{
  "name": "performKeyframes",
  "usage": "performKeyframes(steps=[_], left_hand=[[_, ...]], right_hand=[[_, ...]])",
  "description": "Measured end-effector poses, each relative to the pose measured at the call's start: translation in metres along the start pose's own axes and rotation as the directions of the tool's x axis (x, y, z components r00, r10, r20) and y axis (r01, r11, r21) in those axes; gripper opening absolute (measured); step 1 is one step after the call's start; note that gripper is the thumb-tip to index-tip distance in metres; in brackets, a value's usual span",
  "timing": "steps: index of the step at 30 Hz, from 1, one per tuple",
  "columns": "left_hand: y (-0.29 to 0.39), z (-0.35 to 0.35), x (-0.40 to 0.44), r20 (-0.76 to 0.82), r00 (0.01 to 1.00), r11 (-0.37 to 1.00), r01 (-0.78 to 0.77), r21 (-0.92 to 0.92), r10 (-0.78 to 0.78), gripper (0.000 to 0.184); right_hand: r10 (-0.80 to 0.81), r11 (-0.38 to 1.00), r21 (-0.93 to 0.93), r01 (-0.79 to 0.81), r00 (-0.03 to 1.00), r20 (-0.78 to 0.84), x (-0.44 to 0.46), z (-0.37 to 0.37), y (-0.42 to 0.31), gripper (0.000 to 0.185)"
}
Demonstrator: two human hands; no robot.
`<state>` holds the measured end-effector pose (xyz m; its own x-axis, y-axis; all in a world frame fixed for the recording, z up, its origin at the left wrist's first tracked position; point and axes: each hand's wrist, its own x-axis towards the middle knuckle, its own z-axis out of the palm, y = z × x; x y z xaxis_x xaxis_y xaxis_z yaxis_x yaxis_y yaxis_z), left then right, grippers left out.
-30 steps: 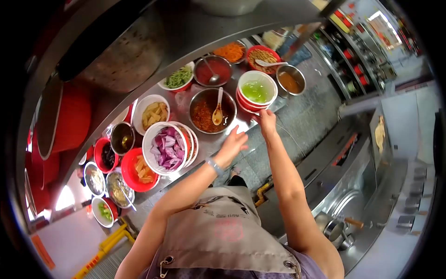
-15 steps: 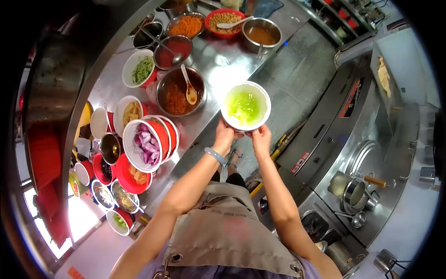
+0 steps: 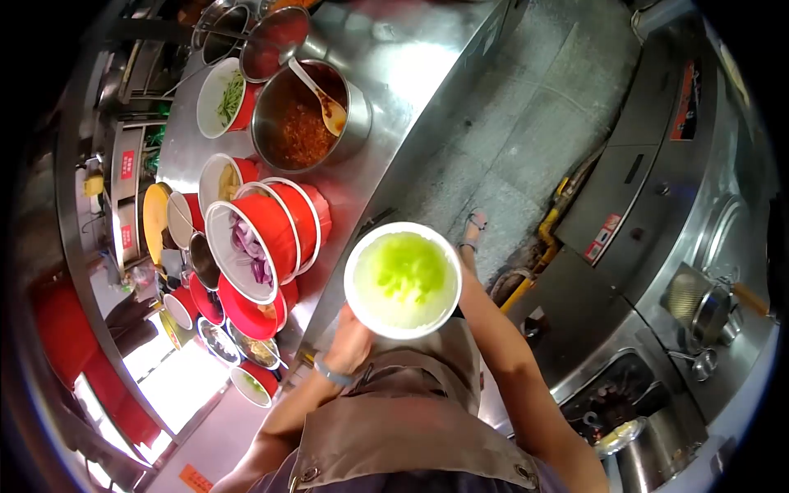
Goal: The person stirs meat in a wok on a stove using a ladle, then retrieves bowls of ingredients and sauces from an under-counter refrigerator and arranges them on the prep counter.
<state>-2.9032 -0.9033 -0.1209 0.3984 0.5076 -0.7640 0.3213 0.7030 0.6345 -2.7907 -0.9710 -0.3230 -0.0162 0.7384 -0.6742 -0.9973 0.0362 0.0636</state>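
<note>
A white-rimmed bowl point(image 3: 362, 308) with bright green, wet-looking pieces point(image 3: 408, 267) inside is held in front of my apron. Blur hides what kind of food the green pieces are. My left hand point(image 3: 352, 338) grips the bowl low on its left side, the fingers partly hidden beneath it. On the opposite side, my right hand point(image 3: 472, 294) holds the bowl's edge, mostly covered by the rim. Left of the bowl, on the steel counter point(image 3: 394, 107), a stack of red-and-white bowls point(image 3: 283, 230) has cut purple onion point(image 3: 249, 246) in its front bowl.
A steel pot of red sauce point(image 3: 306, 135) with a white spoon point(image 3: 316, 94) stands on the counter, beside a bowl of green shreds point(image 3: 230, 99). Several smaller ingredient bowls sit lower left. At right, past the tiled floor point(image 3: 526, 123), are steel cabinets point(image 3: 608, 197), a strainer point(image 3: 689, 297) and a ladle point(image 3: 703, 364).
The bowl of green pieces has come down and closer to my body, slightly left, with both hands on it. My view has shifted, and the far end of the counter has mostly left the picture.
</note>
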Motion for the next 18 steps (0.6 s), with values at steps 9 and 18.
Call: performKeyframes(steps=[9, 18], left_hand=[[-0.003, -0.064, -0.030, -0.073, 0.996, 0.994, 0.051, 0.093, -0.044, 0.043], [-0.001, -0.038, -0.017, -0.031, 0.992, 0.980, 0.128, 0.152, -0.125, 0.039]], right_hand=[[0.095, 0.913, 0.375, -0.160, 0.978, 0.184, 0.120, 0.023, 0.037, 0.051], [-0.259, 0.943, 0.215, 0.255, 0.966, -0.010, 0.026, -0.021, 0.041, 0.095]])
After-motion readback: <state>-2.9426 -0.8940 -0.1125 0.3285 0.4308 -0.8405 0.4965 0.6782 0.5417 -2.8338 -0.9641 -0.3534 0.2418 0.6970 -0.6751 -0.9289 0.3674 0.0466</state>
